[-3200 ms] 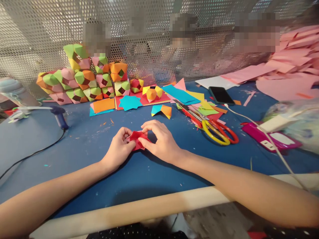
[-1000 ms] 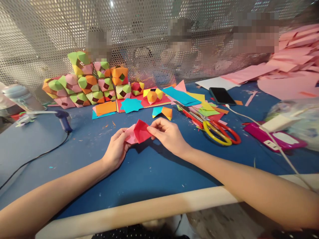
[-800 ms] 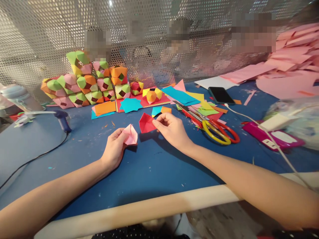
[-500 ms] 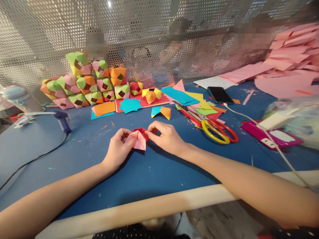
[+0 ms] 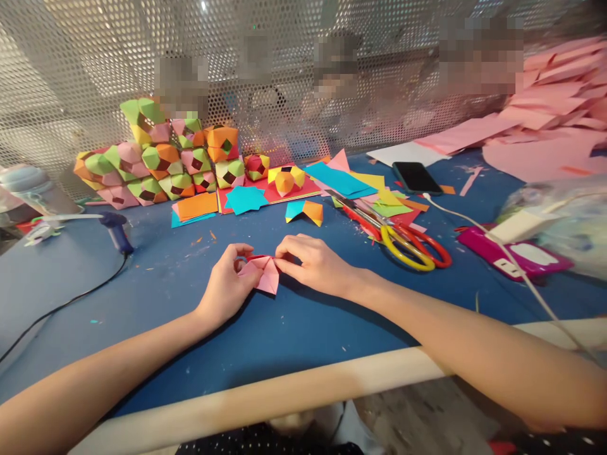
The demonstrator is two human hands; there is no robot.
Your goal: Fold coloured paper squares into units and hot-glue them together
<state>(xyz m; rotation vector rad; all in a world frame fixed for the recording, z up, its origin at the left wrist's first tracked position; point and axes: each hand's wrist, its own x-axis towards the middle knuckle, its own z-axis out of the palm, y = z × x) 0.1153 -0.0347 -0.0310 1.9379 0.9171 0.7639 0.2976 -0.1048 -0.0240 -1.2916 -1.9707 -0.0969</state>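
Just above the blue table, my left hand (image 5: 232, 278) pinches a folded pink paper piece (image 5: 269, 279), its thumb lying across the front. A strip of red folded paper (image 5: 256, 257) shows behind the pink one's top edge; how the two are joined is hidden. My right hand (image 5: 315, 262) is closed, thumb and forefinger pinching the upper right corner of the folded paper. Beyond my hands rests a blue and orange folded piece (image 5: 304, 213). A stack of coloured origami balls (image 5: 164, 159) stands at the back left.
Scissors with yellow and red handles (image 5: 408, 248) lie right of my hands, by loose coloured paper (image 5: 341, 181). Farther right are a phone (image 5: 416, 177), a magenta power strip (image 5: 516, 256) with a white cable, and piled pink paper (image 5: 559, 95). A blue glue gun (image 5: 116, 232) stands left.
The red paper has moved left behind the pink piece, so less of it shows. My right hand has shifted slightly left, its fingertips now at the pink piece's corner.
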